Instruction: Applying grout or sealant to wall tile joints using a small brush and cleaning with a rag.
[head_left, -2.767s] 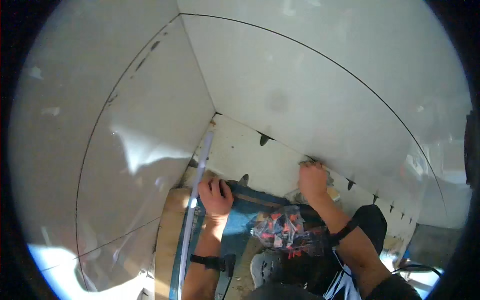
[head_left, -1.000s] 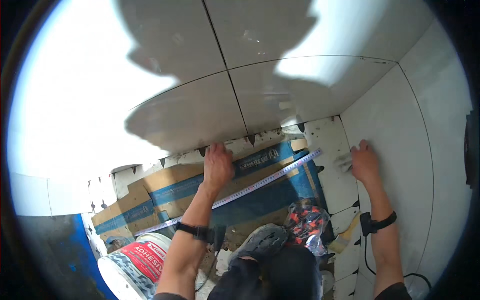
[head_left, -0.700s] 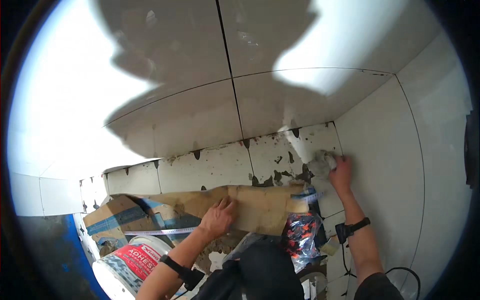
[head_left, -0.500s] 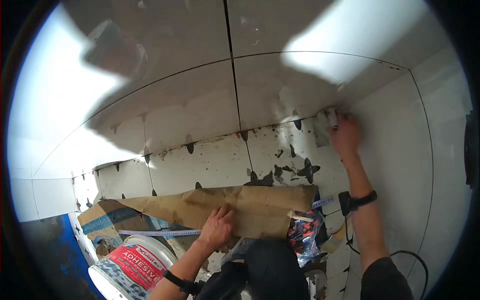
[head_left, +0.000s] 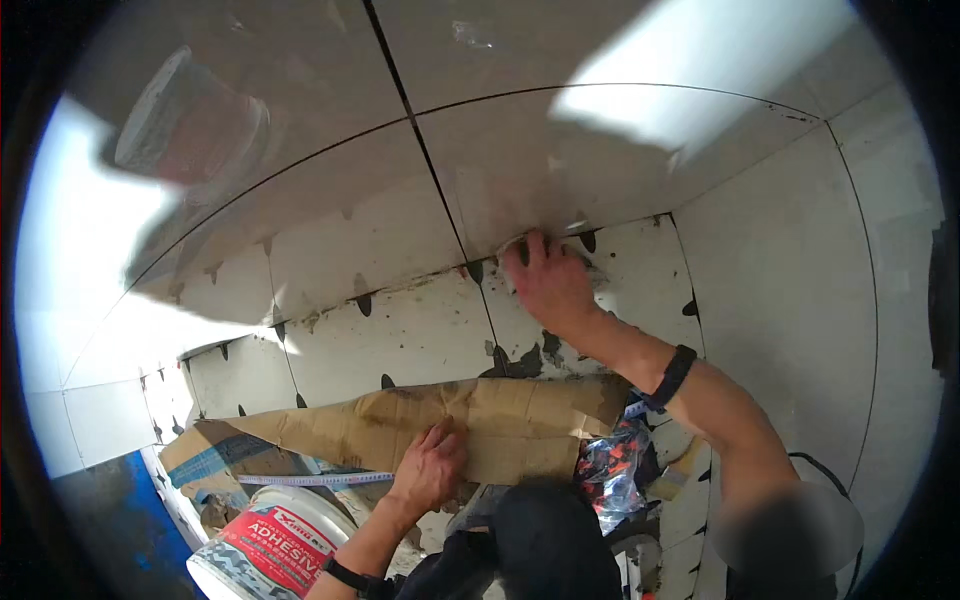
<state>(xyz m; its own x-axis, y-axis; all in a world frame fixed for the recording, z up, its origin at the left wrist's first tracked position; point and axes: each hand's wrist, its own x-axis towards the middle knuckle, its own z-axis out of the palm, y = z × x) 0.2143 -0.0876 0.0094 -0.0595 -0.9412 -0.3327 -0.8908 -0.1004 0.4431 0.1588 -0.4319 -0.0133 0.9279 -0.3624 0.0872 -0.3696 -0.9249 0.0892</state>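
Creased brown cardboard [head_left: 520, 410], folded over on smudged white floor tiles [head_left: 400, 335]; left hand [head_left: 430, 470] grasping its near edge. Right hand [head_left: 550, 285] curled at wall-floor seam, contents mostly hidden. Glossy, dark-jointed wall tiles [head_left: 560, 160] form corner; round plastic bucket [head_left: 275, 535] lower left.

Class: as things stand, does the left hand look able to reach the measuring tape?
Probably yes: part of the measuring tape lies exposed beside the left hand, with nothing visibly between, though that hand is on the cardboard.

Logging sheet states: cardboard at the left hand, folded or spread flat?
Folded over: the cardboard has a plain brown flap overlying blue-striped parts at left.
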